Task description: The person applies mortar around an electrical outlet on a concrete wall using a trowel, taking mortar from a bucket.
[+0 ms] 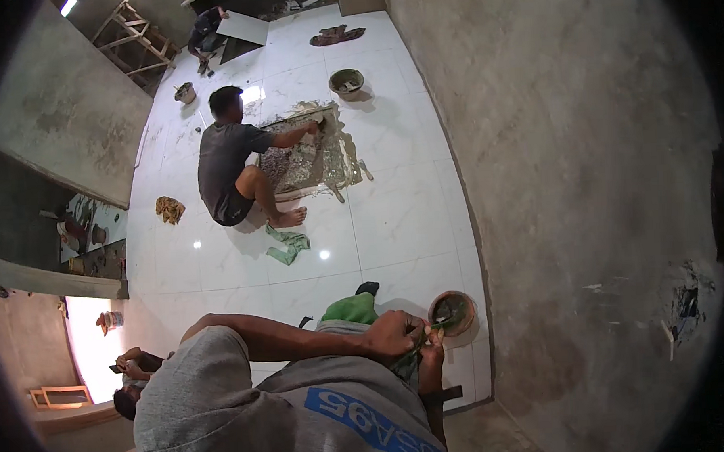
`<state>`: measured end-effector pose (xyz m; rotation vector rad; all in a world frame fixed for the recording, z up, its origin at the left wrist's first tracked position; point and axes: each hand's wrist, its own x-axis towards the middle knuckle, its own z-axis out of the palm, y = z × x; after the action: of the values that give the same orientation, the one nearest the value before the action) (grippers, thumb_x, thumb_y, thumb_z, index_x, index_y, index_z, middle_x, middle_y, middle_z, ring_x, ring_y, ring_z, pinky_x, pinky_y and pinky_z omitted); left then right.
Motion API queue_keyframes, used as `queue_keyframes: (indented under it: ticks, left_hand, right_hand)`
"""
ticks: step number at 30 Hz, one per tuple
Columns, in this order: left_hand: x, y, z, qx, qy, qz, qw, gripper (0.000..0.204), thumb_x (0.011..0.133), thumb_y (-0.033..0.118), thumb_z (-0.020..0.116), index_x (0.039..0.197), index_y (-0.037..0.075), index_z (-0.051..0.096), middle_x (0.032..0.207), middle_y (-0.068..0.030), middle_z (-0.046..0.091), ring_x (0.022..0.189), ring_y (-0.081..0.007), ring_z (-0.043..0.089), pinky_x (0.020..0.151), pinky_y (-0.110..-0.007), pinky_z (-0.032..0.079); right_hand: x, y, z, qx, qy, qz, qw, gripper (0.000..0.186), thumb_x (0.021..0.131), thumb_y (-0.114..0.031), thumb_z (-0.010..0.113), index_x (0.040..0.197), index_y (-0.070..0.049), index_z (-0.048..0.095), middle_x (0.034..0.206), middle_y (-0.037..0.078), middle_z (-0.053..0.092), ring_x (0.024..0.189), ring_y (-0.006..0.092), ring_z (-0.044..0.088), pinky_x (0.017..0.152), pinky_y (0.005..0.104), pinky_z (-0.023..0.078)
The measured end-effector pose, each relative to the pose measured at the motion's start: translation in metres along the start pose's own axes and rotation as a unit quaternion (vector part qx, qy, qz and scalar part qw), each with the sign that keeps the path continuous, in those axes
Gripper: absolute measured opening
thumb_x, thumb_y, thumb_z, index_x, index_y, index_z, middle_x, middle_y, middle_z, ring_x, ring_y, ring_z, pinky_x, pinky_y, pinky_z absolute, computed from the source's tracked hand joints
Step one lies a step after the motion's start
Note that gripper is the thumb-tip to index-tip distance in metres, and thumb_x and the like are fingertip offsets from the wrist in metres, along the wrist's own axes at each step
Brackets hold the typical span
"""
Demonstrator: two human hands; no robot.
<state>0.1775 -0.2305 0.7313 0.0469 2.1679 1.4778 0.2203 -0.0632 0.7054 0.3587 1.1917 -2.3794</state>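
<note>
My left hand (pixel 393 335) is closed in front of my waist, with the forearm crossing my body from the left. Close beside it, my right hand (pixel 432 354) is closed too, its fingertips meeting those of the left. Both pinch a thin, dark green strip of something like cloth (pixel 441 325); part of it hangs below the left hand, and its exact kind cannot be made out. Just beyond my hands, a round reddish-brown tub (pixel 468 325) holds dark grey wet material. My green shorts (pixel 349 309) and a dark shoe or foot (pixel 367 288) show ahead.
A co-worker (pixel 226 163) squats on the white tiled floor (pixel 402 224), one hand at a rough mortar patch (pixel 302 160). Around lie a bucket (pixel 347 83), a green cloth (pixel 288 244) and a brown rag (pixel 169 209). A grey wall (pixel 570 176) bounds the right; another person (pixel 206 32) handles a panel.
</note>
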Motion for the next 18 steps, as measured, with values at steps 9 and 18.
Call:
queue_keyframes:
  ticks: [9,18]
  left_hand:
    - [-0.002,0.021,-0.008,-0.054,0.058,0.015,0.997,0.027,0.095,0.026,0.06,0.096,0.001,0.072,0.081,-0.025,0.068,0.077,-0.0442,0.067,0.074,-0.049,0.051]
    - [0.028,0.03,-0.039,-0.112,0.185,0.013,0.976,0.022,0.102,0.019,0.059,0.097,0.001,0.07,0.073,-0.0101,0.069,0.067,-0.0155,0.063,0.065,-0.037,0.051]
  right_hand:
    - [0.003,-0.028,0.027,-0.104,0.018,0.037,0.994,0.051,0.105,-0.04,0.058,0.135,0.002,0.053,0.124,0.012,0.064,0.109,0.0205,0.064,0.096,0.0347,0.051]
    - [-0.007,-0.095,0.036,-0.291,0.221,-0.089,0.927,0.032,0.093,-0.023,0.071,0.105,0.007,0.074,0.089,0.01,0.072,0.078,0.0136,0.063,0.072,0.032,0.051]
